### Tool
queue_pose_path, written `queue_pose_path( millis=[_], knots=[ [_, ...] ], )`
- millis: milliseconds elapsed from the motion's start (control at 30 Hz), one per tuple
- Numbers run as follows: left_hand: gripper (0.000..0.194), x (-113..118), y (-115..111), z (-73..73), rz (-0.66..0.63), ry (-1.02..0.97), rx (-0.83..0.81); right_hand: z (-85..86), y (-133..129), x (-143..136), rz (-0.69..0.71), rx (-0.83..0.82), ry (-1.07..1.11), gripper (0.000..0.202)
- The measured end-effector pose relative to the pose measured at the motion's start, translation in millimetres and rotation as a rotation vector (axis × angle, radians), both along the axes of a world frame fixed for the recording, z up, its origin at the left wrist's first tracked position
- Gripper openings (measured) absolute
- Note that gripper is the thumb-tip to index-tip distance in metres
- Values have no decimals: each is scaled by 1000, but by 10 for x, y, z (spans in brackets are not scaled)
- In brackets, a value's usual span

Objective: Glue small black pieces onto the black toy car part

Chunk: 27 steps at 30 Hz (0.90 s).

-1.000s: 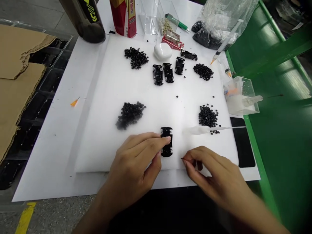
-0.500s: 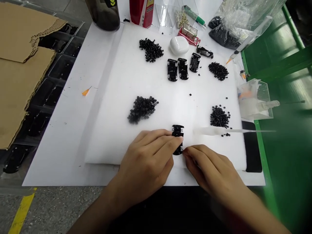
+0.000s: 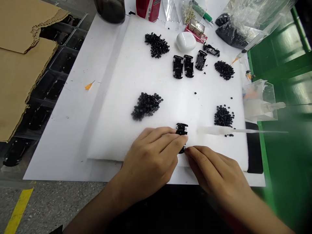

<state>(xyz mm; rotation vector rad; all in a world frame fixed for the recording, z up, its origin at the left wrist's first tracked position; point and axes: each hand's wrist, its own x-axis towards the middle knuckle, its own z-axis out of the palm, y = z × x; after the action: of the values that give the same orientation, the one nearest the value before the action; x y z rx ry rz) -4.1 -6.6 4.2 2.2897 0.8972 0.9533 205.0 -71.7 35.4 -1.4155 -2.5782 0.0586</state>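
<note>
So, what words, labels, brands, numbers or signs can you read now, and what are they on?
None can be read with certainty.
Red box, top edge: printed characters on its side, too small and blurred to quote.
Syringe by the plastic bag: too blurred to tell whether it has markings.

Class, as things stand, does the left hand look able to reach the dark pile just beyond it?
Probably yes: only bare white foam seems to separate the left hand from the pile, though its fingers are on the black part.
</note>
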Motion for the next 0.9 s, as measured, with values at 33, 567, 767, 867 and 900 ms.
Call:
queue_pose_path(
  millis=[33,567,767,867,900],
  knots=[
    [32,-2,-4,3,2,2,2,-28,-35,-7,-39,18,26,30],
    [27,8,-8,2,8,-3,35,-228,-243,-148,-230,166,219,57],
    [26,17,-18,2,8,11,62,-250,-252,-157,-262,108,326,59],
    [29,5,-40,-9,5,19,66,-268,-264,-174,-314,125,454,58],
    [30,0,-48,-16,6,18,72,-273,-270,-182,-324,133,469,58]
  ],
)
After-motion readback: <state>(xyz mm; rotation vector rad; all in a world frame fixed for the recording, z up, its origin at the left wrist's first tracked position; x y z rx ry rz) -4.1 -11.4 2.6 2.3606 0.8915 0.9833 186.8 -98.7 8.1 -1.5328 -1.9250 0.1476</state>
